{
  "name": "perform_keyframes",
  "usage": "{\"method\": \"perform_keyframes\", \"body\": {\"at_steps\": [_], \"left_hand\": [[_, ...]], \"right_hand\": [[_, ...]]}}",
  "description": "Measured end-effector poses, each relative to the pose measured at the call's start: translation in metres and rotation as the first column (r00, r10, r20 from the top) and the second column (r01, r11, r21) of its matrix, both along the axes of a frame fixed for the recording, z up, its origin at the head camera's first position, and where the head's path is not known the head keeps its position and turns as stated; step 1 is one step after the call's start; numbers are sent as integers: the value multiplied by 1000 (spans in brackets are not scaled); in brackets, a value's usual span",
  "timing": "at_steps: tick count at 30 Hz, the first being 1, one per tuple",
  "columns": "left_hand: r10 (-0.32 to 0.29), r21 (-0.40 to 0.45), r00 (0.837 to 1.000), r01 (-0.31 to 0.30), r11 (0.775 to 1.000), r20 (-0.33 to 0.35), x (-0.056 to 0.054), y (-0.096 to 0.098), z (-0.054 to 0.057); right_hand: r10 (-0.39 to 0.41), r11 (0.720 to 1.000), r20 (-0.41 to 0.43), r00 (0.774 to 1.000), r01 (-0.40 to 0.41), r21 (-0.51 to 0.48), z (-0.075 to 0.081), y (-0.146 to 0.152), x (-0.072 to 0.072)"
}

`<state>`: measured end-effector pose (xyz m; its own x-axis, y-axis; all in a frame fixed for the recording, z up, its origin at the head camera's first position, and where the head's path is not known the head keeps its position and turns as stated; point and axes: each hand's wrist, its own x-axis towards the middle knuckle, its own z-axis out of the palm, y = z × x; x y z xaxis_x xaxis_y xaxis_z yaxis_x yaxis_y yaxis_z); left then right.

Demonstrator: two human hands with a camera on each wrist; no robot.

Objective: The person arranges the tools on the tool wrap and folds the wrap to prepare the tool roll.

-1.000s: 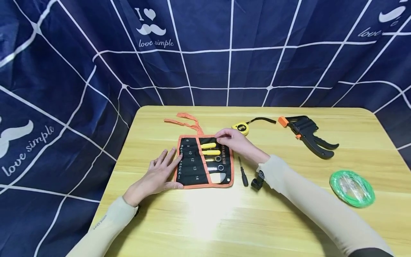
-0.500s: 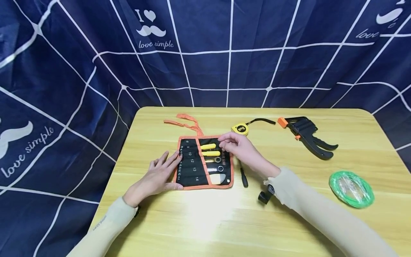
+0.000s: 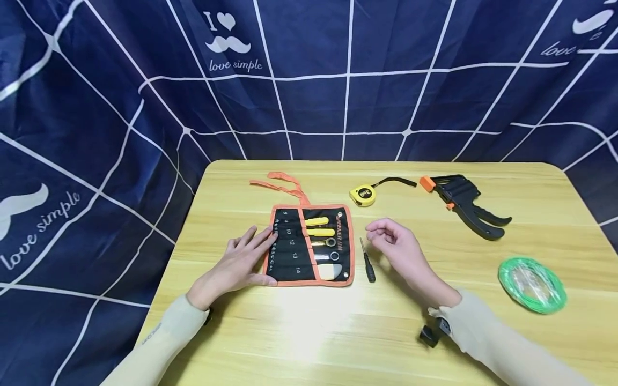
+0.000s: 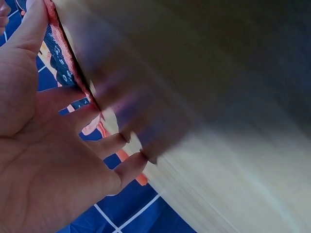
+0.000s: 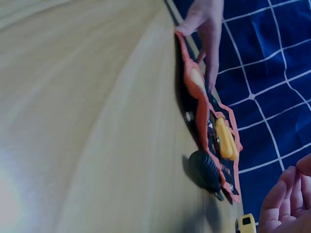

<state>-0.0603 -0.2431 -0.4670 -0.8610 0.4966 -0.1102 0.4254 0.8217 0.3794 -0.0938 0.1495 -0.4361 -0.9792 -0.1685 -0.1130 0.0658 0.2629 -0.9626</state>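
A black tool pouch (image 3: 292, 246) with orange edging lies unfolded on the table. Two yellow-handled tools (image 3: 321, 232), ring-ended wrenches (image 3: 334, 256) and a pale, broad-ended tool (image 3: 330, 272) stick out of its numbered pockets. My left hand (image 3: 238, 265) rests on the pouch's left edge, fingers spread and thumb at the near corner. To the pouch's right lies a small black screwdriver (image 3: 369, 267); its ribbed handle (image 5: 205, 171) looms large in the right wrist view. Just right of that screwdriver, my right hand (image 3: 398, 249) hovers with loosely bent fingers, holding nothing.
Behind the pouch trail its orange ties (image 3: 294, 188). A yellow tape measure (image 3: 363, 195) with a black strap is at the back. Farther right lie a black and orange bar clamp (image 3: 465, 206) and a wrapped green coil (image 3: 507, 279). Blue printed cloth (image 3: 309, 107) hangs behind the table.
My right hand has left the pouch's upper right part and moved right and toward me, uncovering the printed lettering and the screwdriver's shaft. The left hand has stayed in place.
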Motion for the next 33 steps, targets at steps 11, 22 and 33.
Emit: {"method": "perform_keyframes", "body": {"at_steps": [11,22,33], "left_hand": [[-11,-39,1000,11,999,-15,1,4,3],[-14,-28,999,13,1000,-32,3,3,2],[-45,-33,998,44,998,-53,8,1,4]], "right_hand": [[-10,999,26,1000,9,33,-11,17,29],[17,999,54,998,-18,34,-25,19,40],[80,942,22,997,-83,326,-26,18,34]]}}
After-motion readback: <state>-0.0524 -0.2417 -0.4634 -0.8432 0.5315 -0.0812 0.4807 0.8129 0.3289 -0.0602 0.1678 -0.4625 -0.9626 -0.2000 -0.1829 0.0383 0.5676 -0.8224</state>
